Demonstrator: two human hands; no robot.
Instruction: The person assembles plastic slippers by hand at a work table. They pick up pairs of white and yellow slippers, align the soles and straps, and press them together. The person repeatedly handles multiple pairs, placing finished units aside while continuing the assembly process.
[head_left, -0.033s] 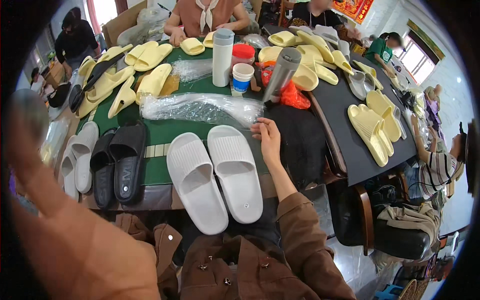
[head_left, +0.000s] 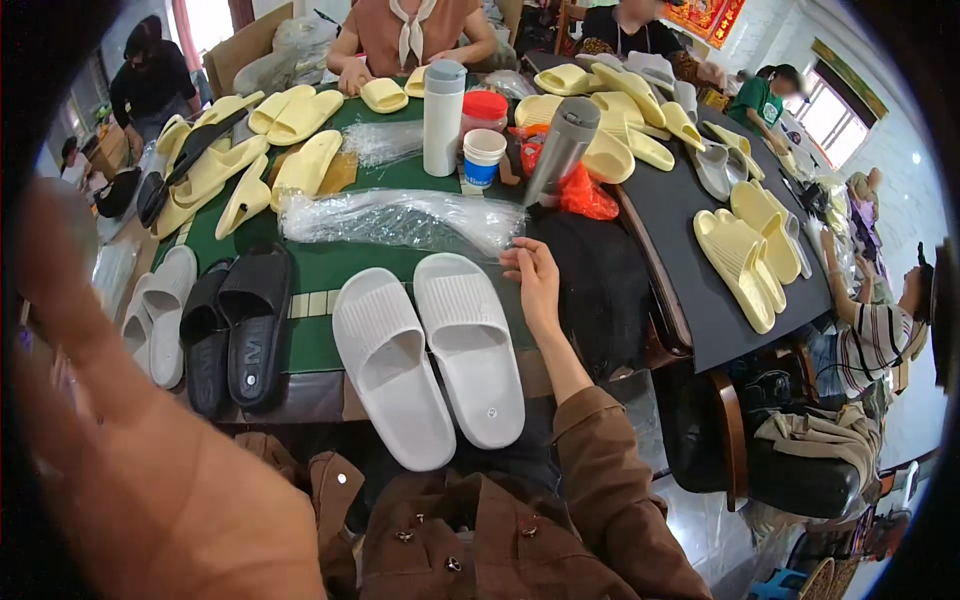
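Observation:
A pair of light grey slide sandals (head_left: 468, 350) lies at the table's front edge, toes pointing away from me. Just beyond it, my right hand (head_left: 535, 270) rests with loosely bent fingers, the tips touching the right end of a bundle of clear plastic bags (head_left: 400, 222). I see no sandal in this hand. My left hand (head_left: 150, 470) looms large and blurred at the left, close to the camera. One finger of it stretches upward, while the others are cut off or hidden at the dark rim. Nothing shows in it.
Black slides (head_left: 257, 325) and another grey pair (head_left: 173, 315) lie to the left. Cream slides (head_left: 303, 115) are spread behind the bags, near a white flask (head_left: 443, 118), a cup (head_left: 484, 157) and a tilted grey flask (head_left: 563, 150). A black-topped table (head_left: 690, 300) holds more slides; people sit around.
My left hand has shifted very slightly up and to the right. The right hand, the bags and the sandals stay practically where they were.

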